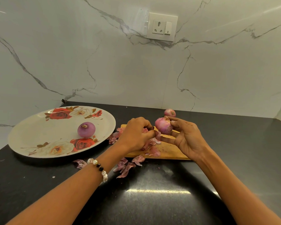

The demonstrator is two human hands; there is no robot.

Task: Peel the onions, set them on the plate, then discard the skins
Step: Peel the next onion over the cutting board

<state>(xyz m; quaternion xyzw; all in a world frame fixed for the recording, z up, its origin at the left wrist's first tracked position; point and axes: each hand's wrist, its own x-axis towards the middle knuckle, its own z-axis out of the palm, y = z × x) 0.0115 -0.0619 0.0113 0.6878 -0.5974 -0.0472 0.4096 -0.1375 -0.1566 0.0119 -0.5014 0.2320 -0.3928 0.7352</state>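
Black counter (152,200), peeled onion (86,129) on floral plate (31,140), right grip (185,137) holding onion (163,125), left grip (136,133) pinching skin (158,135)

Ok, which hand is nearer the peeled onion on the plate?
Left. The left hand sits just past the plate's right rim, pinching a skin strip, closest to the peeled onion. The right hand is farther right, over the cutting board, holding the onion being peeled.

Glossy black stone counter (152,200) — wooden board (169,153), papery skins (125,166)
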